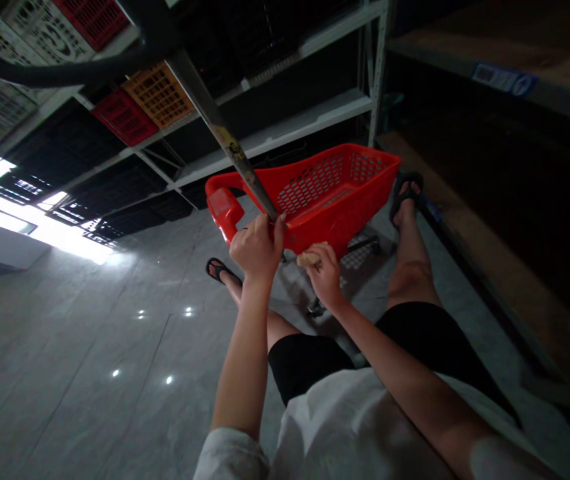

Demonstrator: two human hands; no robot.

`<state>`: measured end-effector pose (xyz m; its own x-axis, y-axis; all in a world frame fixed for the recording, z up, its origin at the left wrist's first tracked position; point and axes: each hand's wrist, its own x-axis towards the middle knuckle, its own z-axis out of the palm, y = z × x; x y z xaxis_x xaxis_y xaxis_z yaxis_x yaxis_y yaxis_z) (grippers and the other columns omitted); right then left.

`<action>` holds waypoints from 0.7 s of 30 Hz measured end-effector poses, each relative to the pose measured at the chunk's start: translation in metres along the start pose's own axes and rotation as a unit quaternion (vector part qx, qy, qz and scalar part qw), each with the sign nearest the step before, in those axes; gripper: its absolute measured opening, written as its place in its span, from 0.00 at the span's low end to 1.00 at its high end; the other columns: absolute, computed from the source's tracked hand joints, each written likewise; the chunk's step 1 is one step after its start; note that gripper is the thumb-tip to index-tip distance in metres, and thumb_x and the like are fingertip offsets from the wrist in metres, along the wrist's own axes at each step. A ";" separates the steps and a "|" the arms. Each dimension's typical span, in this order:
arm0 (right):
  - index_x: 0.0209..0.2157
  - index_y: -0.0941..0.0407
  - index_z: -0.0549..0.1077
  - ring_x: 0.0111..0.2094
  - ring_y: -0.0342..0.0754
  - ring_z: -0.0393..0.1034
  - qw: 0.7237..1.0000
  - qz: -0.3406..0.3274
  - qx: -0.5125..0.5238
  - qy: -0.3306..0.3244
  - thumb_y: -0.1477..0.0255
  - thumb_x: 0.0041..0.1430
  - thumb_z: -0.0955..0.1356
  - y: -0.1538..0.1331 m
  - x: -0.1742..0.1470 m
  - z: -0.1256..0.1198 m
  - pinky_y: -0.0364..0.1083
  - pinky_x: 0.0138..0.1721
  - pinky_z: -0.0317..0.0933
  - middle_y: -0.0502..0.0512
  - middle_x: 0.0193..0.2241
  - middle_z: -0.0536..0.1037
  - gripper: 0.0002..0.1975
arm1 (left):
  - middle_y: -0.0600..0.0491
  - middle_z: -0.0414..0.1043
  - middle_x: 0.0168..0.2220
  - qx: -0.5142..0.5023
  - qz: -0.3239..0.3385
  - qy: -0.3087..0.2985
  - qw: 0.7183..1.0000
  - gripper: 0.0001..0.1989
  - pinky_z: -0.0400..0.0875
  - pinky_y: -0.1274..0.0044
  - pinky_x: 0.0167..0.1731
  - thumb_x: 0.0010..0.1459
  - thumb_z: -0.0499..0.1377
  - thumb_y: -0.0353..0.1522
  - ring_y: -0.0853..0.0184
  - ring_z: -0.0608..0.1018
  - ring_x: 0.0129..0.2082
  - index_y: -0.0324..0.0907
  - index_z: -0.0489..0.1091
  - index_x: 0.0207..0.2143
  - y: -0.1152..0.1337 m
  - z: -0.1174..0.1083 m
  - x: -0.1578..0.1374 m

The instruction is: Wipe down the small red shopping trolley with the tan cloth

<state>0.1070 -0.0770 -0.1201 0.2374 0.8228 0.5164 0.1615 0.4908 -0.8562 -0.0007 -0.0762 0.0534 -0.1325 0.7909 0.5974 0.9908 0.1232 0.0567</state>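
My left hand (259, 245) is closed around the lower visible part of a metal pole (225, 140), which has yellowish worn patches. The pole slants up to the left and ends in a dark looped handle (65, 73) close to the camera. Its lower end is hidden behind my hand. My right hand (325, 270) is closed on a small tan lump (309, 259), too blurred to name. Just beyond both hands stands a red plastic shopping cart (325, 187) with perforated sides, on dark wheeled legs.
Metal shelving (285, 127) runs behind the cart, holding black crates, a red crate (125, 117) and an orange crate (159, 93). A dark wooden rack (465, 220) stands close on the right. Grey floor (115, 333) stretches left toward bright light. My sandalled feet straddle the cart.
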 end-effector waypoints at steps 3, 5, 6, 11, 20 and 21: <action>0.50 0.47 0.75 0.57 0.52 0.68 0.996 -0.088 0.024 -0.001 0.75 0.63 0.66 -0.056 0.045 0.005 0.55 0.64 0.61 0.53 0.51 0.75 0.16 | 0.48 0.79 0.31 0.005 0.007 0.003 1.000 0.23 0.62 0.74 0.31 0.69 0.50 0.49 0.61 0.79 0.31 0.43 0.74 0.34 0.000 -0.001 -0.002; 0.55 0.45 0.74 0.60 0.51 0.67 0.991 -0.130 -0.002 -0.029 0.77 0.65 0.64 -0.074 0.064 0.005 0.55 0.64 0.60 0.51 0.54 0.76 0.20 | 0.48 0.79 0.30 0.008 0.011 0.011 1.000 0.22 0.60 0.73 0.31 0.69 0.50 0.49 0.61 0.78 0.30 0.43 0.74 0.33 -0.002 0.000 -0.005; 0.55 0.44 0.75 0.59 0.51 0.68 0.988 -0.146 -0.027 -0.045 0.77 0.66 0.63 -0.074 0.070 0.003 0.55 0.64 0.60 0.51 0.55 0.76 0.22 | 0.48 0.79 0.30 0.008 0.013 0.017 1.000 0.22 0.60 0.74 0.31 0.69 0.50 0.49 0.62 0.78 0.30 0.43 0.74 0.33 -0.003 0.001 -0.007; 0.54 0.45 0.78 0.57 0.56 0.66 0.973 -0.131 -0.175 -0.076 0.75 0.64 0.66 -0.016 0.107 -0.031 0.59 0.62 0.57 0.49 0.55 0.80 0.19 | 0.50 0.78 0.28 0.006 0.015 0.043 0.999 0.24 0.59 0.74 0.30 0.68 0.51 0.51 0.63 0.77 0.28 0.44 0.72 0.30 -0.011 -0.001 -0.010; 0.45 0.54 0.79 0.55 0.56 0.70 0.969 -0.008 -0.242 -0.054 0.81 0.57 0.63 0.079 0.209 -0.096 0.59 0.63 0.57 0.60 0.49 0.80 0.19 | 0.49 0.77 0.27 0.002 0.017 0.054 0.998 0.24 0.59 0.73 0.30 0.69 0.50 0.50 0.62 0.77 0.27 0.44 0.73 0.31 -0.002 -0.005 -0.020; 0.46 0.54 0.78 0.56 0.56 0.69 0.971 -0.004 -0.239 -0.025 0.81 0.57 0.62 0.075 0.199 -0.090 0.60 0.63 0.57 0.60 0.50 0.79 0.20 | 0.49 0.77 0.27 0.002 0.014 0.060 0.998 0.24 0.60 0.72 0.30 0.69 0.50 0.50 0.62 0.77 0.27 0.44 0.73 0.31 0.001 -0.004 -0.021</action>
<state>0.2521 0.0979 -0.0805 0.1891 0.8387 0.5108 0.5919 0.3177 -0.7407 0.0033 -0.0952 0.0440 -0.1006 0.7160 0.6908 0.9939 0.1046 0.0364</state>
